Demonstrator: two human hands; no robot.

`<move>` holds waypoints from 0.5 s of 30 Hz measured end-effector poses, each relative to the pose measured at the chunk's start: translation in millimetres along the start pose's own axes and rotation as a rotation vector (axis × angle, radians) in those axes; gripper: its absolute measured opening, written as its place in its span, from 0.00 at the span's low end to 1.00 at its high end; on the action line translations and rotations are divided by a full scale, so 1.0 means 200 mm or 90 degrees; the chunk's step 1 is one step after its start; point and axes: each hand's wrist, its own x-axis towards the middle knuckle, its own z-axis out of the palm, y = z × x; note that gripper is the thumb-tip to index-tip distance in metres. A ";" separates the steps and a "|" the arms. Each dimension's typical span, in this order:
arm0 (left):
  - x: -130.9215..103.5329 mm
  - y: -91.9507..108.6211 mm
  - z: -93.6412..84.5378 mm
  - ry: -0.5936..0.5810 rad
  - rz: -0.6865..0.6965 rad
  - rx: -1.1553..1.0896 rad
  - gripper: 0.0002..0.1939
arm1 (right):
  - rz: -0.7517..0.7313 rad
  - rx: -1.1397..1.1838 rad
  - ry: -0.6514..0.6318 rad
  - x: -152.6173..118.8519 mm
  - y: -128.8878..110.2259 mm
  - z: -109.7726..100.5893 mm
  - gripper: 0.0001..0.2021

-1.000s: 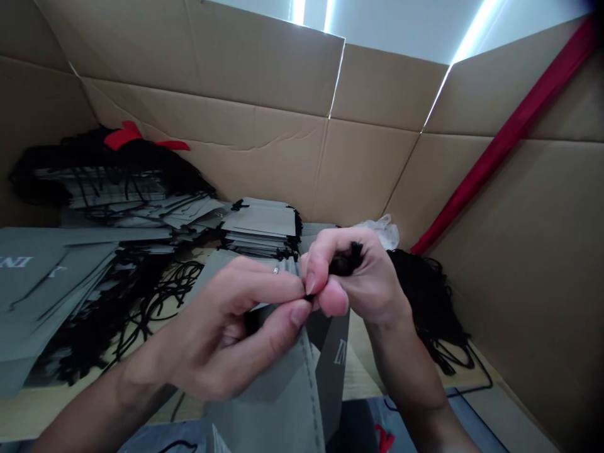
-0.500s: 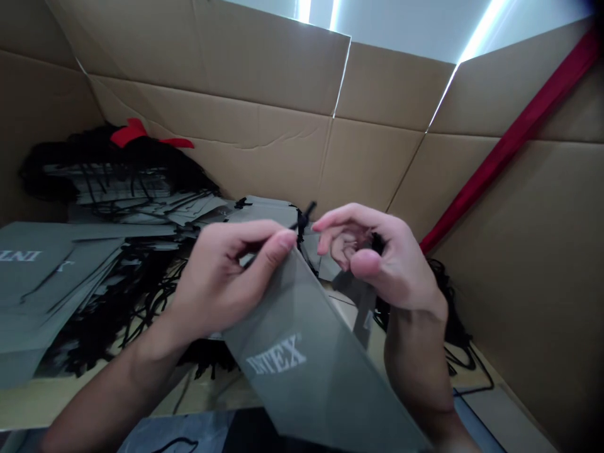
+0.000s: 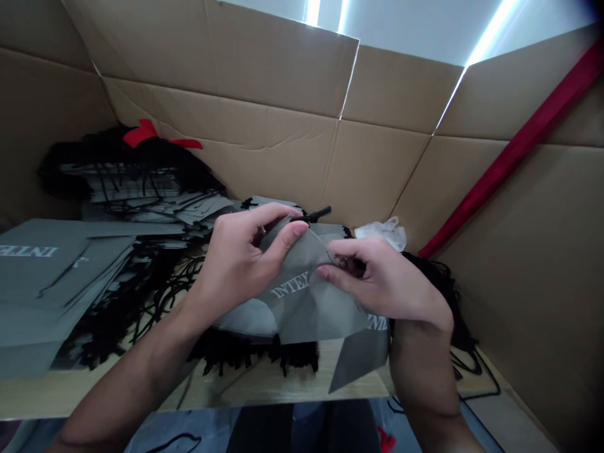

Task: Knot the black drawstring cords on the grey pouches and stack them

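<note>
A thin grey pouch (image 3: 311, 308) with white "INTEX" lettering hangs between my two hands over the table. My left hand (image 3: 255, 251) pinches its upper corner between thumb and fingers. A black drawstring end (image 3: 321, 214) sticks out just above that thumb. On the pouch's right edge my right hand (image 3: 372, 277) is closed, thumb against fingers; part of the fabric there is hidden. Below and behind lies a pile of grey pouches with black cords (image 3: 262, 353). Another grey pouch (image 3: 361, 352) lies on the table under my right wrist.
Grey printed pouches (image 3: 33, 277) are stacked at the left, with a taller pile (image 3: 141, 182) behind them topped by a red strip (image 3: 141, 132). Clear plastic (image 3: 384, 233) and black cords (image 3: 441, 289) sit at the right. Cardboard walls (image 3: 274, 138) enclose the table (image 3: 264, 390).
My right hand has come down from hanging free and closed on the pouch's right edge. The pouch's lower end has swung up and away from me. My left hand keeps its pinch.
</note>
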 end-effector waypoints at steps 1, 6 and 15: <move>0.01 0.00 -0.02 -0.043 -0.012 -0.001 0.08 | 0.008 -0.005 0.002 0.00 0.01 -0.01 0.22; 0.00 -0.02 -0.14 -0.244 -0.033 0.025 0.19 | 0.020 -0.031 0.008 -0.02 0.05 -0.02 0.23; -0.14 0.03 -0.17 -0.118 0.021 0.055 0.18 | 0.007 -0.150 0.354 -0.08 -0.04 0.09 0.10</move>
